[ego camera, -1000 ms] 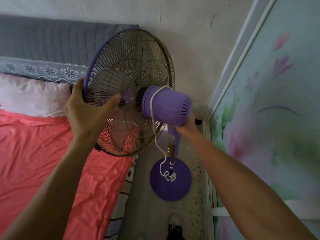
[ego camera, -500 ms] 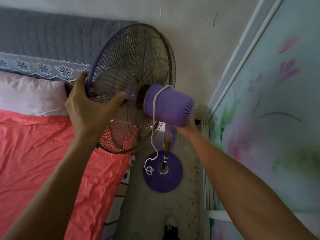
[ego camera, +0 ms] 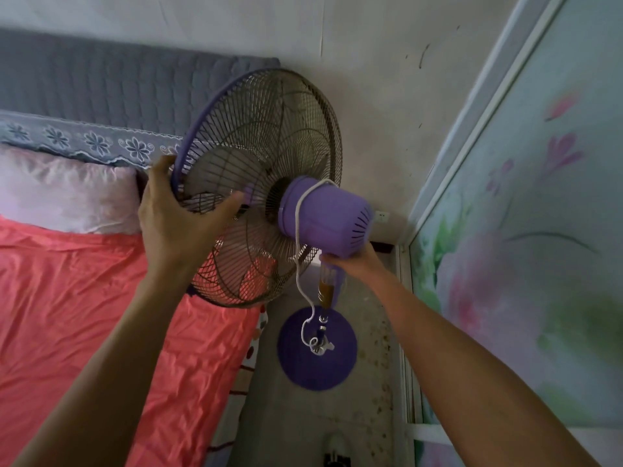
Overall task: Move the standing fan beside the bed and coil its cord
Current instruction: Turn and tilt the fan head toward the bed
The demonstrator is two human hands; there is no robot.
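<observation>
A purple standing fan [ego camera: 325, 217] stands in the narrow gap between the bed [ego camera: 84, 298] and the painted panel. Its wire cage [ego camera: 269, 156] faces the bed. My left hand [ego camera: 178, 214] grips the cage's purple rim on the left side. Under the motor housing, my right hand [ego camera: 350, 261] holds the neck of the pole. The white cord [ego camera: 298, 264] loops over the motor housing and hangs down to a small coil on the round purple base [ego camera: 317, 362], which rests on the floor.
A grey headboard [ego camera: 118, 82] and a pale pillow [ego camera: 64, 193] lie at the bed's head. A wall socket [ego camera: 382, 216] sits low on the back wall. The flower-painted panel [ego camera: 522, 264] closes the right side. The concrete floor strip [ego camera: 303, 426] is narrow.
The fan's base has shifted back and forth on the floor strip, and the cord's lower coil has swung with it. Both hands have kept their hold on the fan.
</observation>
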